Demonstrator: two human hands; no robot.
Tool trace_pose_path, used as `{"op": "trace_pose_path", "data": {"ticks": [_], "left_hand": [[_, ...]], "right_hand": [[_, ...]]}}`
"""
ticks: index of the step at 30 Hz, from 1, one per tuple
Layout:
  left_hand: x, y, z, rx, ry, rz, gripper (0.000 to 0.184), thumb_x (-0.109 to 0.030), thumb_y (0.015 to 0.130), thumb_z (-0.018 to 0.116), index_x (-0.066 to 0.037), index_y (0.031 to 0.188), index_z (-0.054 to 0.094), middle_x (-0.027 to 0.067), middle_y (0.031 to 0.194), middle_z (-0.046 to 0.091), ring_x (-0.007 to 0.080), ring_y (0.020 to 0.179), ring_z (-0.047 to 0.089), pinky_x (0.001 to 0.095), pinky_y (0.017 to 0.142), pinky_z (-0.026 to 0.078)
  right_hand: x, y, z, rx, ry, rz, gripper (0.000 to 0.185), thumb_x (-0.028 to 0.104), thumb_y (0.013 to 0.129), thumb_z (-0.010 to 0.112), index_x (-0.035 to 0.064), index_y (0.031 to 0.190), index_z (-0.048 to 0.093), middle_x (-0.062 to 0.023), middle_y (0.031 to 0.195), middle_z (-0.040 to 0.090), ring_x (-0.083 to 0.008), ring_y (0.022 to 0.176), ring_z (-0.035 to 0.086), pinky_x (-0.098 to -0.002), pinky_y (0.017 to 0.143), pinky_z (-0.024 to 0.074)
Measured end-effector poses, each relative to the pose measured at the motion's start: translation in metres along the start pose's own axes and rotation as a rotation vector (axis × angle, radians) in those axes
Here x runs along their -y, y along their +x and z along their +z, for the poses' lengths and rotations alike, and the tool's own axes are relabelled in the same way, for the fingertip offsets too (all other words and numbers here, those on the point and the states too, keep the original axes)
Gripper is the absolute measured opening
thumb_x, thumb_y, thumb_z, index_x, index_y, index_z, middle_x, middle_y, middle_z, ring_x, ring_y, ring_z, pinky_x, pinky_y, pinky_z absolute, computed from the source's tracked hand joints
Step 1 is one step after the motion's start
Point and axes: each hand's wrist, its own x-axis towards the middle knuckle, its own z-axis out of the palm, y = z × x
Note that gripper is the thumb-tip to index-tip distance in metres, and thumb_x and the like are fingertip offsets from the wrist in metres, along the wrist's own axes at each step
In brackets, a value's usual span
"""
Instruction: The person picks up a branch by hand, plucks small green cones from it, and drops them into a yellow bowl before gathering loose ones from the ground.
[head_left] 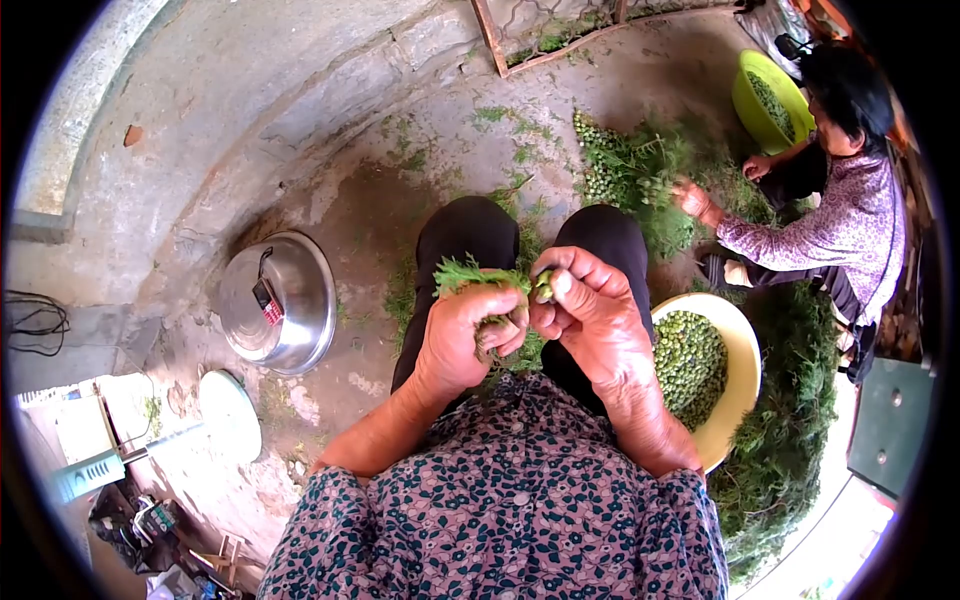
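Observation:
My left hand (465,330) is closed around a feathery green conifer sprig (458,276), its tip sticking out above the fingers. Just beside it, my right hand (595,315) pinches a small green berry-like cone (544,288) between thumb and fingers. The two hands almost meet above my lap. To the right of my right forearm stands a pale yellow basin (742,385) holding many small green cones (690,368). Whether my right fingers hold more than one cone, I cannot tell.
At the upper right a person (830,215) sits handling a pile of cone-bearing branches (640,180), near a lime-green basin (743,98). More cut branches (790,430) lie at right. A metal basin (280,305) with a small dark device (267,302) and an electric fan (90,477) are at left.

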Motion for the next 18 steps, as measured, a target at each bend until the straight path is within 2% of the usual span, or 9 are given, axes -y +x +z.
{"op": "trace_pose_path", "data": {"ticks": [2,3,5,8,12,14,16,18], "left_hand": [[0.003,0.006,-0.004,0.031,-0.056,0.045,0.029,-0.023,0.084,0.044,-0.005,0.062,0.047,-0.0048,0.043,0.028,0.0073,0.038,0.027,0.0229,0.043,0.027],[0.003,0.008,-0.004,0.009,-0.157,0.011,0.03,-0.024,0.086,0.041,-0.007,0.061,0.045,-0.0058,0.043,0.026,0.0074,0.038,0.027,0.0229,0.042,0.026],[0.005,0.012,-0.008,0.031,-0.295,0.031,0.029,-0.025,0.089,0.041,-0.006,0.068,0.048,-0.0054,0.046,0.031,0.0077,0.04,0.029,0.0232,0.046,0.029],[0.0,0.017,-0.012,0.001,-0.404,0.04,0.026,-0.026,0.091,0.041,-0.006,0.077,0.051,-0.0044,0.049,0.036,0.0079,0.042,0.031,0.0244,0.049,0.031],[-0.003,0.026,-0.03,0.046,-0.589,0.123,0.022,-0.024,0.092,0.04,-0.008,0.085,0.052,-0.0026,0.051,0.039,0.0086,0.043,0.034,0.0254,0.051,0.033],[-0.005,0.028,-0.033,0.063,-0.615,0.194,0.022,-0.024,0.092,0.04,-0.007,0.086,0.053,-0.0022,0.051,0.04,0.0089,0.044,0.036,0.0257,0.051,0.035],[-0.006,0.029,-0.038,0.067,-0.578,0.218,0.022,-0.023,0.092,0.039,-0.007,0.089,0.053,-0.0023,0.051,0.039,0.0088,0.044,0.036,0.0253,0.051,0.035],[-0.007,0.026,-0.041,0.126,-0.471,0.188,0.022,-0.022,0.092,0.038,-0.007,0.093,0.053,-0.0025,0.049,0.038,0.0088,0.043,0.035,0.0249,0.05,0.034]], "right_hand": [[0.0,0.001,-0.002,0.001,0.064,-0.02,0.018,0.015,0.087,0.058,0.0019,0.1,0.059,-0.0022,0.076,0.059,-0.0088,0.063,0.053,-0.021,0.056,0.0426],[0.002,0.0,-0.003,-0.038,0.071,-0.06,0.018,0.015,0.087,0.057,0.0017,0.099,0.058,-0.0025,0.076,0.059,-0.0095,0.063,0.054,-0.0215,0.056,0.0429],[0.01,-0.003,-0.006,-0.092,0.112,-0.111,0.017,0.013,0.087,0.056,0.0016,0.099,0.058,-0.003,0.077,0.059,-0.011,0.064,0.054,-0.0235,0.056,0.044],[0.028,-0.015,-0.02,-0.216,-0.004,-0.301,0.016,0.013,0.084,0.06,0.0024,0.097,0.06,-0.0046,0.08,0.06,-0.0132,0.067,0.056,-0.0259,0.058,0.0457],[0.046,-0.034,-0.09,-0.338,-0.189,-0.451,0.018,0.012,0.082,0.063,0.0049,0.098,0.061,-0.0049,0.083,0.06,-0.0142,0.068,0.056,-0.0267,0.061,0.0461],[0.05,-0.051,-0.15,-0.482,-0.245,-0.45,0.017,0.007,0.083,0.059,0.004,0.099,0.061,-0.0065,0.085,0.06,-0.014,0.073,0.056,-0.0261,0.065,0.0453],[0.047,-0.074,-0.192,-0.708,-0.453,-0.434,0.02,0.005,0.081,0.056,0.002,0.101,0.06,-0.0076,0.088,0.059,-0.0138,0.077,0.055,-0.0252,0.068,0.0443],[0.042,-0.093,-0.216,-0.956,-0.586,-0.326,0.026,0.007,0.079,0.055,0.0004,0.104,0.058,-0.0078,0.091,0.058,-0.0145,0.078,0.054,-0.0245,0.066,0.043]]}}
